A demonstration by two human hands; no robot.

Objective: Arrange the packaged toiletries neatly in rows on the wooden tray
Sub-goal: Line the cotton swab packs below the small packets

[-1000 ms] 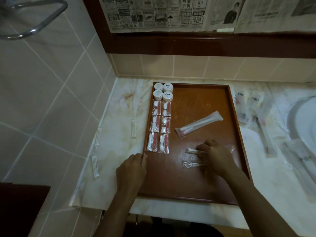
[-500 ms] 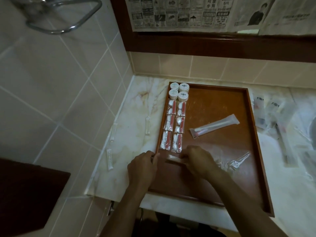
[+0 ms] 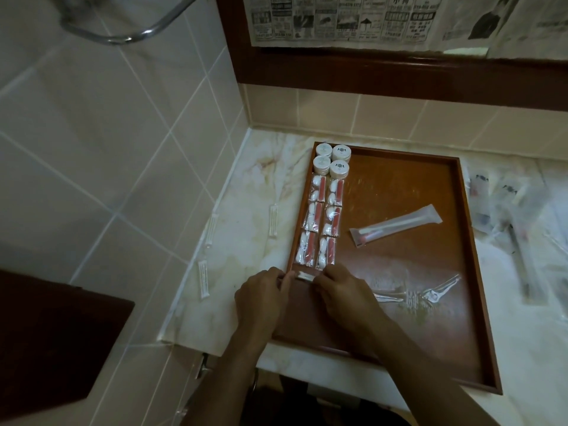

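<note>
While both hands pinch small packet (image 3: 304, 276), left hand (image 3: 261, 295) at 9 o'clock end, right hand (image 3: 344, 290) at 3; long axis crosswise, just below sachet rows (image 3: 319, 222) on tray (image 3: 479, 318).

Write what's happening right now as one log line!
left hand: holds small packet | right hand: holds packet's other end | place: wooden tray, below red-and-white packs

I count four round white lidded jars (image 3: 332, 159), six clear red-and-white sachets (image 3: 319, 222), one long clear toothbrush packet (image 3: 396, 225), one brown wooden tray (image 3: 399, 186), three white slim sachets (image 3: 273, 220) on the counter
</note>
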